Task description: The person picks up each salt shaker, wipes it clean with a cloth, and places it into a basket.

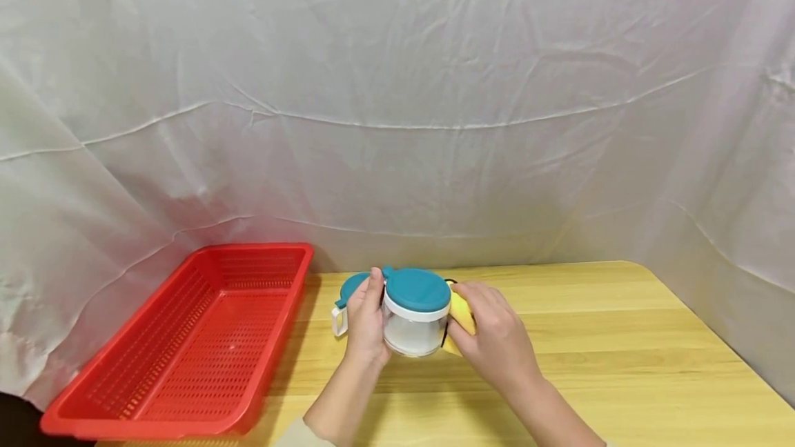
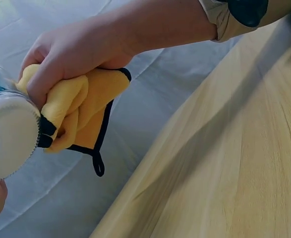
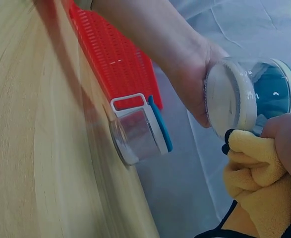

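Observation:
My left hand point(image 1: 366, 319) grips a clear jar point(image 1: 415, 333) with a teal lid point(image 1: 419, 290) and white collar, held above the table. White contents show at its base in the right wrist view. A yellow cloth point(image 2: 81, 106) with black edging and a hanging loop is bunched in my right hand point(image 1: 497, 330), whose fingers press it to the jar's side. Behind my left hand a second jar point(image 3: 138, 134) of the same kind, with a white handle and teal lid, stands on the table, partly hidden in the head view.
A red perforated basket point(image 1: 248, 392) stands at the left of the wooden table point(image 1: 584, 343). Pale hanging fabric point(image 1: 397, 171) encloses the back and sides.

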{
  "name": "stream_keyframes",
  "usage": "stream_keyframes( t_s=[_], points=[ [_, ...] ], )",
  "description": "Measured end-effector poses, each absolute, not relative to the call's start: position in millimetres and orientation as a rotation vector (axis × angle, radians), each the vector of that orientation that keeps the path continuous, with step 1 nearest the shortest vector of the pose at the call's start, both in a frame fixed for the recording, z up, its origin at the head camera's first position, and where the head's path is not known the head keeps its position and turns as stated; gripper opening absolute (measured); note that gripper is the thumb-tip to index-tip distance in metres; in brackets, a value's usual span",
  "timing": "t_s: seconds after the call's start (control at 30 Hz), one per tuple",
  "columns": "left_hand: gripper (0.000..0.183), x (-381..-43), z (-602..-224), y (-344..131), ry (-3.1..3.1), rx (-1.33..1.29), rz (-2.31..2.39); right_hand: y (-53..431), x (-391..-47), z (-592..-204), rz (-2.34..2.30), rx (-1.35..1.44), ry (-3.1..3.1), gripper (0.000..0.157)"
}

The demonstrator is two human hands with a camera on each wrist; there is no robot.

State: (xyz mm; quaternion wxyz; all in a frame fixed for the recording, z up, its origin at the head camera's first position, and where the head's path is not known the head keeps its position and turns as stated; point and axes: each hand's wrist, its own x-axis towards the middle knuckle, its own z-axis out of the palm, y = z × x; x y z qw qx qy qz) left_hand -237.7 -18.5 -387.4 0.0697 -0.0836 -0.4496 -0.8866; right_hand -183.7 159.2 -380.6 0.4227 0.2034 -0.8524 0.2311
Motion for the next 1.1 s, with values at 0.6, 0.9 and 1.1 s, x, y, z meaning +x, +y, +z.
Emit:
stream_keyframes(
  t_s=[0.6,0.9,1.1],
  points=[
    [0.054,-234,-385,-29,-1.654,-0.075,-2.802,157,-175,-365,0.503,0.619,-2.037,0.046],
    [0.058,-232,-380,-34,-1.635,-0.204,-2.882,155,-175,-370,0.494,0.694,-2.102,0.038],
    [0.071,-234,-380,-38,-1.583,-0.306,-2.987,154,-177,-374,0.471,0.76,-2.159,0.041]
  ],
)
